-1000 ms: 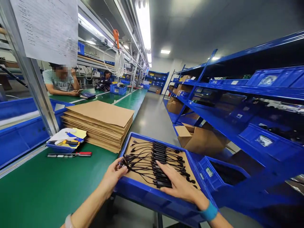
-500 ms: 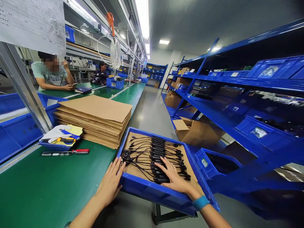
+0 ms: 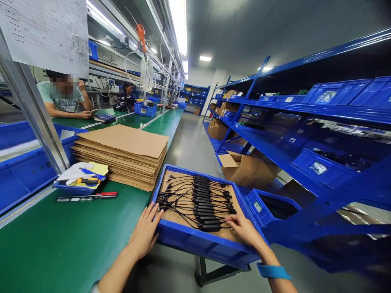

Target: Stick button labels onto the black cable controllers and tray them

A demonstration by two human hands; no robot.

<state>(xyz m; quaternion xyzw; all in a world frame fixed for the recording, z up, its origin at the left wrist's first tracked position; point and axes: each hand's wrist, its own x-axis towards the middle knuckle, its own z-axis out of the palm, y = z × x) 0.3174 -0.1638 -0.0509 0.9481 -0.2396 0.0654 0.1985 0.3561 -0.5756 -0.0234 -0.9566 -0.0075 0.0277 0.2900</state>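
A row of black cables with slim black boxes (image 3: 202, 202) in their middles lies side by side on brown cardboard (image 3: 180, 213) inside a blue bin (image 3: 195, 238). Their thin leads spread to both sides, tangled at the left. My left hand (image 3: 145, 228) rests on the bin's left rim with its fingers stretched out, the tips near the left plugs. Over the bin's right part, my right hand (image 3: 242, 228) has thumb and forefinger pinched on the right-hand lead of a cable (image 3: 224, 226) at the near end of the row. A blue band circles the right wrist.
Left of the bin, a stack of cardboard sheets (image 3: 122, 142) stands on the green bench (image 3: 76, 240). A small tool tray (image 3: 79, 185) and a red-handled screwdriver (image 3: 105, 195) lie nearby. Blue shelving (image 3: 259, 134) with bins runs along the right. A person (image 3: 64, 97) sits across the bench.
My right hand has moved off the black boxes to the right and closed its fingertips at the cable's right lead. The left hand stays on the rim. The view has shifted slightly.
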